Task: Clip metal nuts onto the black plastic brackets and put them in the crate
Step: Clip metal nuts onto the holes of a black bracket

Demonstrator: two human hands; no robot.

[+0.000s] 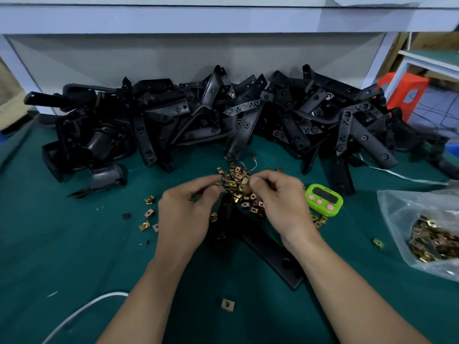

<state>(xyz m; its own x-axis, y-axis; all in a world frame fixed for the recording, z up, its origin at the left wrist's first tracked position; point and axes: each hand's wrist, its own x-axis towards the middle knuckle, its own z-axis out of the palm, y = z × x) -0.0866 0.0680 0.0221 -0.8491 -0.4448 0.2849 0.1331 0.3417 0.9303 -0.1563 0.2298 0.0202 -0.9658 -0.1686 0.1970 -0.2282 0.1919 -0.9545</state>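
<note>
The left hand (183, 214) and right hand (280, 202) meet, fingers curled, at a heap of metal nuts (236, 178), a black bracket (273, 254) beneath them and a green timer (324, 199) just right.

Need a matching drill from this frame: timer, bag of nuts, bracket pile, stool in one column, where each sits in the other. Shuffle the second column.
1. green timer
2. clear bag of nuts
3. bracket pile
4. orange stool

A. along the back of the table
B. off the table, at the far right rear
C. at the table's right edge
D. just right of the right hand

Pairs: 1-D, 2-C, 3-A, 4-B
</note>
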